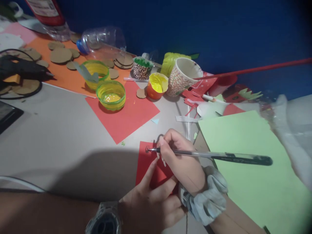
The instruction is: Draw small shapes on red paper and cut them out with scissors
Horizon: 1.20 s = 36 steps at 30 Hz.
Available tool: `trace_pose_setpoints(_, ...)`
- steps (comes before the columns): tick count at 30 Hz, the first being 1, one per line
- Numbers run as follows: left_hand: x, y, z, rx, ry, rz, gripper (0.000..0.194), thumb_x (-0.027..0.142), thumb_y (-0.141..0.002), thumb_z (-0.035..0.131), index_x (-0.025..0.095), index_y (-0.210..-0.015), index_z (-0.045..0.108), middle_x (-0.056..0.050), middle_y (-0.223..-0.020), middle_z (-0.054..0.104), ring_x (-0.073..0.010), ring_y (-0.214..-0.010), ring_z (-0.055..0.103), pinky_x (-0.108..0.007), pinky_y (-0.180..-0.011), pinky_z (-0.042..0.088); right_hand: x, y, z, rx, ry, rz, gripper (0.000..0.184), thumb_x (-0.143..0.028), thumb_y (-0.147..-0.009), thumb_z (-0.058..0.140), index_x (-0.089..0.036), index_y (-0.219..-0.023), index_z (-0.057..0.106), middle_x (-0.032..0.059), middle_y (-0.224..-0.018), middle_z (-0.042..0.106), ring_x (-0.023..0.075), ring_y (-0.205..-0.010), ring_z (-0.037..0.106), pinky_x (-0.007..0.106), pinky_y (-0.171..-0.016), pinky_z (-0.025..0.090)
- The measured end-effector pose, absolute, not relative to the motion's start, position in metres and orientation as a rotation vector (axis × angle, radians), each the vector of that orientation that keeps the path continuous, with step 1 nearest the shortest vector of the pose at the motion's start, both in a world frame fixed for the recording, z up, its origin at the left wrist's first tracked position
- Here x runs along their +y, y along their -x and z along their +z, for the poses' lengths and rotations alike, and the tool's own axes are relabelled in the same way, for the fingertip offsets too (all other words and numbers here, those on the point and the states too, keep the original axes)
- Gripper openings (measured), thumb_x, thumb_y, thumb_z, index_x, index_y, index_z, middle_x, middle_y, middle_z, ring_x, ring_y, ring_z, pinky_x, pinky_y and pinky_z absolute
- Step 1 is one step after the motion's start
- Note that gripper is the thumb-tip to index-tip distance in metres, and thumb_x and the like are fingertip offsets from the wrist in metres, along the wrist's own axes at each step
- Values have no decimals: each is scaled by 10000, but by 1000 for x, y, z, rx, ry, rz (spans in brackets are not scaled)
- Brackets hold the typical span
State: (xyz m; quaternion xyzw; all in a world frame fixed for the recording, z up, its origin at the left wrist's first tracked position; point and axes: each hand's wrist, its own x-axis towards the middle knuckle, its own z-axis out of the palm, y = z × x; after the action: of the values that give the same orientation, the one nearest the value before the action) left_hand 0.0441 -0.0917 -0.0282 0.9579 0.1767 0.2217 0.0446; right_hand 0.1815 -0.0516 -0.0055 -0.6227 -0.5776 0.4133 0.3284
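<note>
My right hand (182, 165) grips a black-capped pen (234, 158) between thumb and fingers, its tip touching a small red sheet of paper (143, 164). A small dark curved mark shows on the sheet beside the tip. My left hand (153, 204) lies palm down with its fingers spread over the lower part of that sheet. A grey scrunchie (207, 198) circles my right wrist, and a watch (104, 219) is on my left. Much of the red sheet is hidden under both hands.
Behind are a larger red sheet (136, 113), green-and-yellow cups (110, 96), a paint cup (157, 86) and a patterned cup (184, 76) with a red stick (255, 69). A green sheet (253, 146) lies right; a glue gun (23, 68) and cardboard discs (60, 55) lie left.
</note>
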Motion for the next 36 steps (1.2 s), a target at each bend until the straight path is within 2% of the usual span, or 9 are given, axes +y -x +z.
trace_pose_setpoints(12,-91,-45,-24,560,-2862,682,330,214,-1001,393,359,-986,690,179,-971,694,-153,-1173,463,-539,-1174,-129,-51,-183,-6,-1465,1639,1123,280,-269,-937,480,-216,-677,391,-63,-568,439,95,-506,426,232,-530,379)
trace_pose_setpoints(18,-95,-46,-28,554,-2884,641,266,247,-986,443,358,-1007,684,150,-1006,686,-180,-1218,442,-583,-1160,-126,-51,-183,-5,-1469,1673,1104,278,-295,-935,487,-217,-681,404,-60,-563,451,100,-514,445,235,-530,379)
trace_pose_setpoints(27,-91,-43,-24,530,-2847,642,327,225,-1000,381,347,-1002,685,157,-985,696,-158,-1179,477,-541,-1165,-149,-51,-181,-3,-1456,1647,1119,273,-281,-935,480,-216,-680,405,-58,-564,459,99,-510,451,231,-528,393)
trace_pose_setpoints(30,-93,-43,-25,542,-2857,617,287,238,-991,416,352,-1001,679,152,-985,692,-151,-1184,486,-560,-1172,-104,-50,-181,-4,-1474,1644,1112,273,-265,-928,481,-215,-671,403,-54,-570,471,101,-513,458,232,-531,402)
trace_pose_setpoints(36,-94,-44,-30,552,-2892,644,286,276,-999,410,381,-986,675,182,-996,676,-157,-1196,484,-585,-1139,-158,-50,-182,-5,-1447,1653,1129,275,-300,-939,480,-217,-685,411,-56,-573,479,99,-509,464,229,-527,405)
